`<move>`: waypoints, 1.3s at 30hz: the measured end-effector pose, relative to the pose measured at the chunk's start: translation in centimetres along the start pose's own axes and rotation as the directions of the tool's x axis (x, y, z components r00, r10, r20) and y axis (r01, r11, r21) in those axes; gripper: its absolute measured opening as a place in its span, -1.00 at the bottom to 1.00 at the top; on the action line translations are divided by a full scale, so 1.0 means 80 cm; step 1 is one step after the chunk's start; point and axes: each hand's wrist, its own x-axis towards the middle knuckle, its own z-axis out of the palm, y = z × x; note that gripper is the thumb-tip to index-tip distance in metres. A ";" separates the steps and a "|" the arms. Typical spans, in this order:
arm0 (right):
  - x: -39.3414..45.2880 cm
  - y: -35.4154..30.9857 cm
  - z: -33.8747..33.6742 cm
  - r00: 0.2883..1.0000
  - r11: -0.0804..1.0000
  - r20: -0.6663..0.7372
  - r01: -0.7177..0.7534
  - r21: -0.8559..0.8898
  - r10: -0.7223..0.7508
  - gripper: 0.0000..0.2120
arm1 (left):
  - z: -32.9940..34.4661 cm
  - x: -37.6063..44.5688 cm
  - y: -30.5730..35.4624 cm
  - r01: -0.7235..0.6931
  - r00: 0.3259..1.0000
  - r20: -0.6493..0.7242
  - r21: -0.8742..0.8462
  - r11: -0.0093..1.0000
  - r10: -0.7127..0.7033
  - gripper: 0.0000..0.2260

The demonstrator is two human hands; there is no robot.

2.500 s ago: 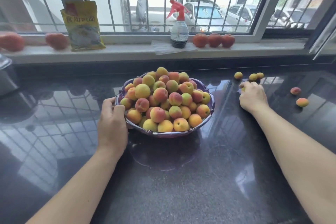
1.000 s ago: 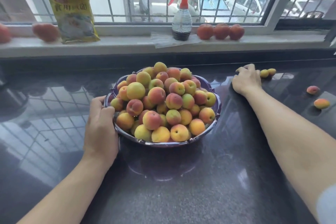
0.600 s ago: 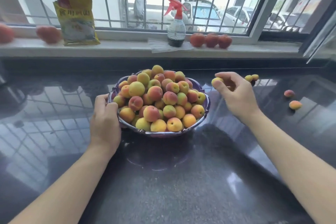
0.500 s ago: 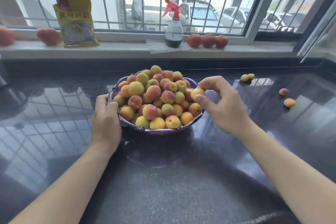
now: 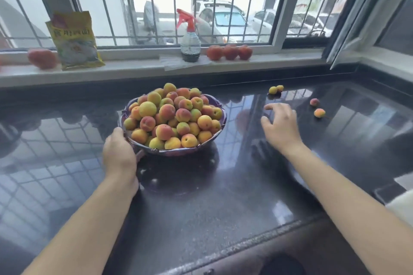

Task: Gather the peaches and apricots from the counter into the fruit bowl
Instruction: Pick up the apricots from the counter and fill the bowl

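A purple fruit bowl [image 5: 178, 152] heaped with several peaches and apricots stands mid-counter. My left hand [image 5: 118, 154] grips its near-left rim. My right hand [image 5: 281, 125] hovers over the dark counter to the right of the bowl, fingers spread, holding nothing. Two small yellow apricots [image 5: 276, 89] lie together beyond that hand near the back edge. A reddish peach [image 5: 314, 102] and an orange apricot [image 5: 319, 113] lie apart further right.
On the windowsill stand a red-topped spray bottle [image 5: 190, 40], a yellow packet [image 5: 74, 42], three red peaches [image 5: 229, 52] and another red fruit [image 5: 42, 58] at the left. The glossy black counter [image 5: 201, 207] ends at a front edge near me.
My right hand carried a yellow apricot from the counter to the bowl, left it there, and has moved back right, empty. My left hand stayed on the rim.
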 end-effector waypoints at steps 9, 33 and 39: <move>0.062 0.148 -0.045 0.936 0.847 0.093 -0.260 -0.464 0.338 -0.48 | 0.043 -0.061 -0.037 -0.164 0.979 -0.114 0.056 0.985 0.169 -0.34; 0.008 -0.097 0.000 0.977 0.768 0.199 -0.069 0.636 -0.076 -0.84 | -0.007 0.037 0.013 -0.082 0.997 0.005 0.081 0.993 0.082 -0.54; -0.022 -0.126 0.042 0.951 0.825 0.129 0.169 0.539 -0.279 -0.86 | -0.018 0.028 -0.001 -0.245 0.963 0.152 0.158 0.957 0.222 -0.57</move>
